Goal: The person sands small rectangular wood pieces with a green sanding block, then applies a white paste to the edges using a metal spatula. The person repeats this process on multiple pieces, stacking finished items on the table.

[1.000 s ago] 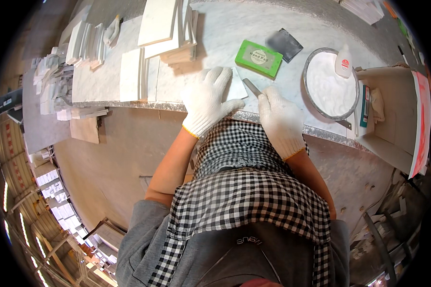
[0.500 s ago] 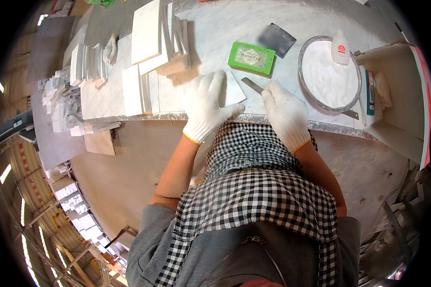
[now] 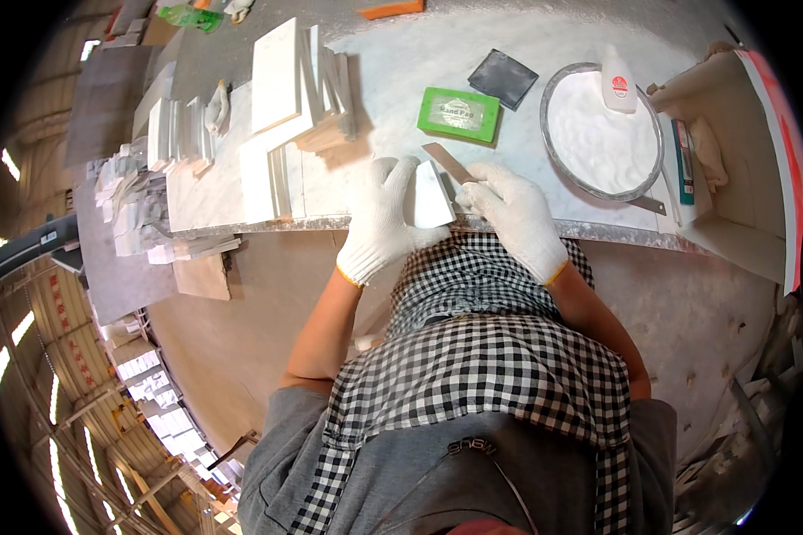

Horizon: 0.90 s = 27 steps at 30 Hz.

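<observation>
My left hand point(image 3: 375, 223), in a white knitted glove, grips a small white tile point(image 3: 432, 201) at the table's front edge. The tile stands tilted, its near edge facing me. In my right hand point(image 3: 516, 221), gloved the same way, is a flat steel blade point(image 3: 449, 162), its free end pointing up and left, just beyond the tile. Blade and tile look close together; whether they touch I cannot tell. Past the blade lies a green box point(image 3: 479, 131), with a dark square sheet point(image 3: 503, 78) behind it.
White tiles point(image 3: 277, 76) stand stacked on the left, more tile pieces point(image 3: 120, 196) beyond. To the right are a round bowl point(image 3: 547, 147) of white powder with a white bottle point(image 3: 617, 85) on it, a second steel blade point(image 3: 649, 206), and an open carton point(image 3: 736, 201).
My left hand has tipped the tile up from lying nearly flat. My right hand has brought the blade a little left, closer to it. The whole view has shifted slightly.
</observation>
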Tool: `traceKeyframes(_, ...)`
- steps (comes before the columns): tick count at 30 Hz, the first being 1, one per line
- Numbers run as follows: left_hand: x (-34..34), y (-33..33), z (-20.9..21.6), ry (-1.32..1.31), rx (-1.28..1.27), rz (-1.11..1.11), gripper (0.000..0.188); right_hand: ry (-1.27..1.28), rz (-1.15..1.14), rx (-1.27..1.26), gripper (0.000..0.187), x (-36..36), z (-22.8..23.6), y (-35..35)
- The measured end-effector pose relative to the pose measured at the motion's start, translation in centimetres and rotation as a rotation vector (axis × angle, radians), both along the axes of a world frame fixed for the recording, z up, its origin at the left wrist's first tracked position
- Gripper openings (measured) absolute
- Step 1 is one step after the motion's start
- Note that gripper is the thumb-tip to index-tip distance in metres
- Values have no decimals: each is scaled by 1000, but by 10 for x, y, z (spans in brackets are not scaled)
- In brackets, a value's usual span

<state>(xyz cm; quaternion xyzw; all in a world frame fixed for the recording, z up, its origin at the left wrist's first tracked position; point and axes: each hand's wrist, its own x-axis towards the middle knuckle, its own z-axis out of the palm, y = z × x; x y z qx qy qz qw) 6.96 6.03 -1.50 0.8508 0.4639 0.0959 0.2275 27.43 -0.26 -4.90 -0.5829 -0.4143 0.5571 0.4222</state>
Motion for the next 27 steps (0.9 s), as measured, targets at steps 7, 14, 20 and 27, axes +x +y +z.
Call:
traceKeyframes(7,-7,-16,10,-136,-79,62,103,299,69,-16,24,-14,3,8)
traceKeyframes(14,-9,-26,10,-165,-91,110,102,357,86,12,24,-20,4,-2)
traceKeyframes(20,-4,-31,13,-165,-59,93,100,425,113,-48,22,-14,3,-18)
traceKeyframes(27,-2,-29,17,-187,-139,148,98,459,163,-56,22,-9,2,-25)
